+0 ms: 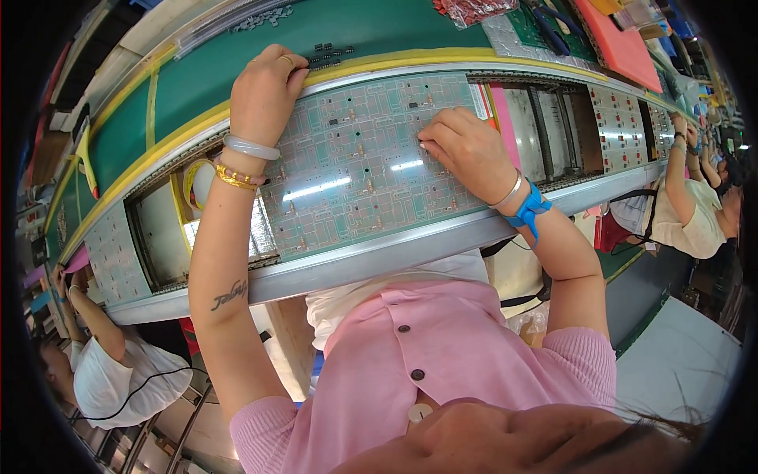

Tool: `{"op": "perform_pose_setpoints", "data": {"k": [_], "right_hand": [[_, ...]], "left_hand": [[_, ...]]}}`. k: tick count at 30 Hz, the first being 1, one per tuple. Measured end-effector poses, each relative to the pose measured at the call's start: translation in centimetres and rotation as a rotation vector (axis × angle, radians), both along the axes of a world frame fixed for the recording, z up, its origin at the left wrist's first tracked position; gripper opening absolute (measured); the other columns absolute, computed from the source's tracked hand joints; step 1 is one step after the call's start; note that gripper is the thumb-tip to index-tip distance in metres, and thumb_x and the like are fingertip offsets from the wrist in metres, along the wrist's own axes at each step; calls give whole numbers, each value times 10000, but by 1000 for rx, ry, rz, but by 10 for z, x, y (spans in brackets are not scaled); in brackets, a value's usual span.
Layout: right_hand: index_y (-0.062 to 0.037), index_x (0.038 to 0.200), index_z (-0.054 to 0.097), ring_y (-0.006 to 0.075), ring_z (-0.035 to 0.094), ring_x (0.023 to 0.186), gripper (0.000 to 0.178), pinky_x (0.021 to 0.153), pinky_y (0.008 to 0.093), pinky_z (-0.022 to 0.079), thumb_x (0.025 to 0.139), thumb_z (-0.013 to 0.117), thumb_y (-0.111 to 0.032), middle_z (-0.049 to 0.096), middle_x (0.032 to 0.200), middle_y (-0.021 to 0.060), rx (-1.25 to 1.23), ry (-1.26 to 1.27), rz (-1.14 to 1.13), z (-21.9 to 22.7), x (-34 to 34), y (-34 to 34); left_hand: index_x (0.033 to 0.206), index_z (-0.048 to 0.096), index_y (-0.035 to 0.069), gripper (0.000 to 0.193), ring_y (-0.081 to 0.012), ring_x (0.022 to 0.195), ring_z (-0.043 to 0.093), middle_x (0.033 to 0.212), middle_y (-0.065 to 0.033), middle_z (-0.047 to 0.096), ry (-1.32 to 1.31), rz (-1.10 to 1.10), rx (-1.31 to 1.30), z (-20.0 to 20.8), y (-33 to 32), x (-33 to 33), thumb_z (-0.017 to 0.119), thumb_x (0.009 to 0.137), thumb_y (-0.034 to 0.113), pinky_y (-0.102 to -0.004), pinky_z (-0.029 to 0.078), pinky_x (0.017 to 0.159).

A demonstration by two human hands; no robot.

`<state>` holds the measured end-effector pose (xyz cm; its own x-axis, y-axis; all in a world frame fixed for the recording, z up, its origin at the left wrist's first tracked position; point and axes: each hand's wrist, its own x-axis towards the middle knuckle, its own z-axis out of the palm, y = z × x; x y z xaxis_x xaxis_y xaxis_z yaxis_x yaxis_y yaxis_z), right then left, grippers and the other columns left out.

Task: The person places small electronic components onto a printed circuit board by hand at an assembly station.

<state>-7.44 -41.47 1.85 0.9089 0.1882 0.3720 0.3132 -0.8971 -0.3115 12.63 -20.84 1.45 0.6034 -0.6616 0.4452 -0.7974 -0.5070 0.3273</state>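
Note:
A large green circuit board panel (347, 197) lies in front of me on the conveyor rails, with small parts standing on it. My left hand (268, 83) is over the panel's far left corner, its fingers closed in a pinch beside a small group of black components (328, 57) on the green bench. Whatever sits between those fingertips is hidden. My right hand (466, 146) rests low over the right part of the panel, thumb and forefinger pinched near its surface. Anything in that pinch is too small to make out. A blue strap (530, 209) circles my right wrist.
The metal rail (379, 251) runs along the near side. Beyond the panel are grey parts (260, 19), a bag of red parts (474, 9) and pliers (549, 28). More boards (616, 126) sit along the line. Co-workers (130, 371) work at both sides.

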Motion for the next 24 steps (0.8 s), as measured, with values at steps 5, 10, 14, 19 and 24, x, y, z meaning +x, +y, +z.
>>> {"op": "perform_pose_setpoints", "data": {"k": [5,10,14,19,24], "right_hand": [[-62,882,637,250,569,800,141,681,345,473,746,675,-56,578,835,64,-31,17,39,4,-3,-3],[-67,914,643,267,580,845,132,703,360,477,784,655,-76,592,857,76,76,16,11,18,21,-4],[-72,930,645,279,582,872,121,726,378,482,815,637,-109,598,877,84,164,-85,-35,8,85,0],[-79,915,648,275,587,868,113,730,380,486,827,625,-145,595,867,68,61,-189,-50,-9,129,-2],[-82,871,638,259,590,857,93,732,374,492,821,629,-160,594,856,56,-37,-147,-73,-10,138,1]], "left_hand": [[885,678,39,115,-251,761,623,902,-56,637,-12,5,11,2,1,0,645,823,130,-331,501,680],[875,673,37,98,-254,779,623,903,-63,633,19,-4,-21,13,5,-8,658,811,109,-332,500,691],[829,666,36,79,-277,817,608,903,-73,623,66,-69,-42,33,20,-38,671,768,85,-364,495,715],[843,668,33,111,-272,813,612,924,-69,609,238,-159,2,29,35,-75,683,733,47,-350,494,701],[828,662,29,120,-265,806,604,914,-64,599,249,-192,21,22,33,-91,691,712,34,-346,494,703]]}}
